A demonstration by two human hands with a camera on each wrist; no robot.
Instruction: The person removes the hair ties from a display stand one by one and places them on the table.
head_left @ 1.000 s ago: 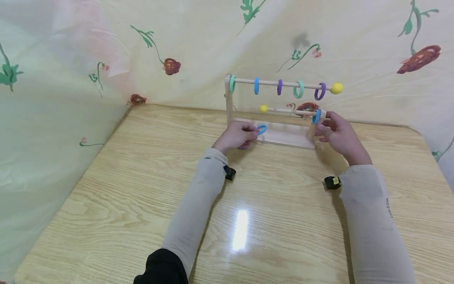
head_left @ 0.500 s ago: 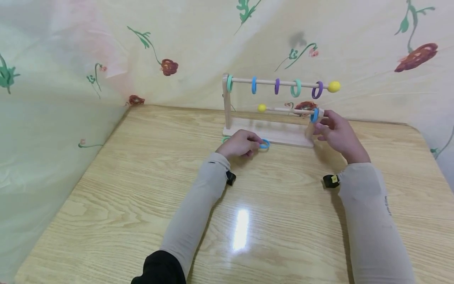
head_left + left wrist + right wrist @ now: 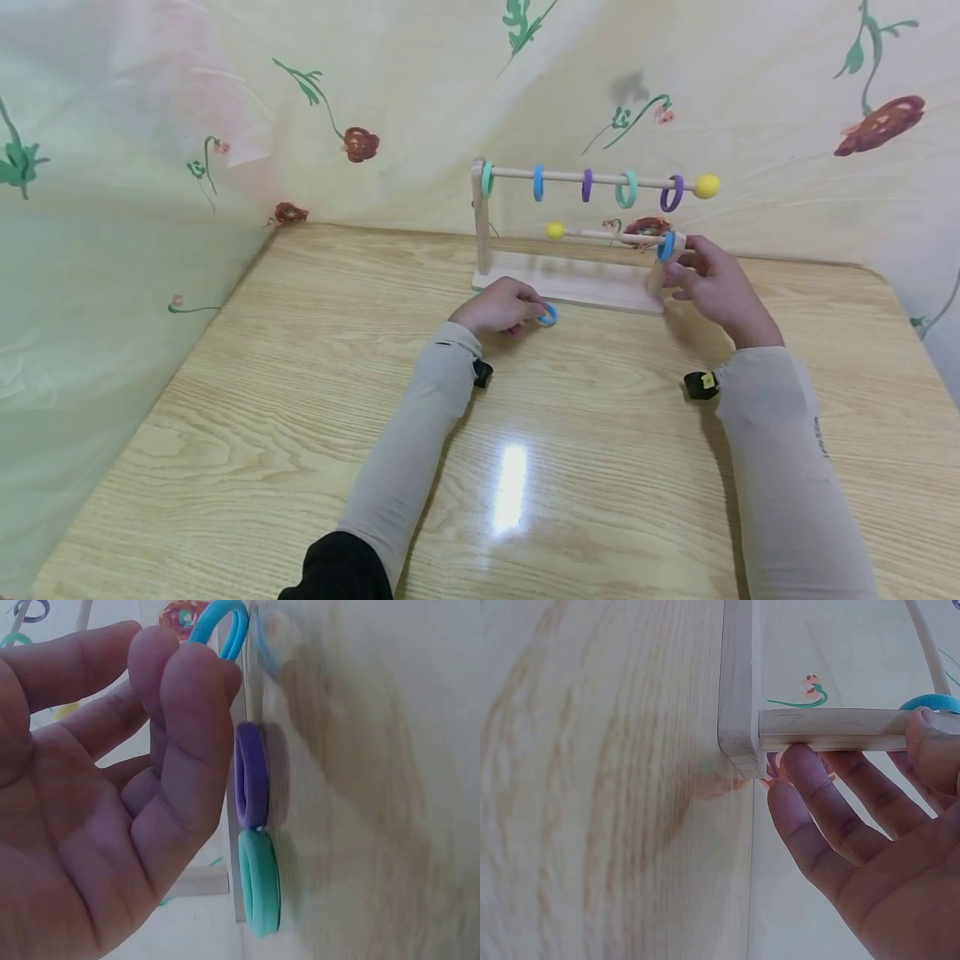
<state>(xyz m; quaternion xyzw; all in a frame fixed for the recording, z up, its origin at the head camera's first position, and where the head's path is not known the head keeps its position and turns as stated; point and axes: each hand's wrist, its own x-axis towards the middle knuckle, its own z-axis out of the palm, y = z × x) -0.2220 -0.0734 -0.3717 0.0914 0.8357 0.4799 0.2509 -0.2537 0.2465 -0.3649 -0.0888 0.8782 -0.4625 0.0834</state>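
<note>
My left hand (image 3: 501,307) pinches a blue ring (image 3: 547,314) at the fingertips, low over the table in front of the wooden rack (image 3: 570,279). In the left wrist view a purple ring (image 3: 253,776) and a mint green ring (image 3: 259,885) lie on the table along the rack's base, mostly hidden by the hand in the head view. My right hand (image 3: 722,287) holds the rack's short right post (image 3: 832,729), thumb on one side and fingers on the other. Another blue ring (image 3: 665,247) hangs on the lower rod, close to that post.
The upper rod (image 3: 562,174) carries several mint, blue and purple rings and ends in a yellow ball (image 3: 707,186). A smaller yellow ball (image 3: 554,230) caps the lower rod's left end. Flowered sheeting (image 3: 420,100) hangs behind the wood-grain table (image 3: 600,467).
My left hand has come down from above the rack's base toward me with the blue ring, then slightly left. The right hand keeps its hold on the post.
</note>
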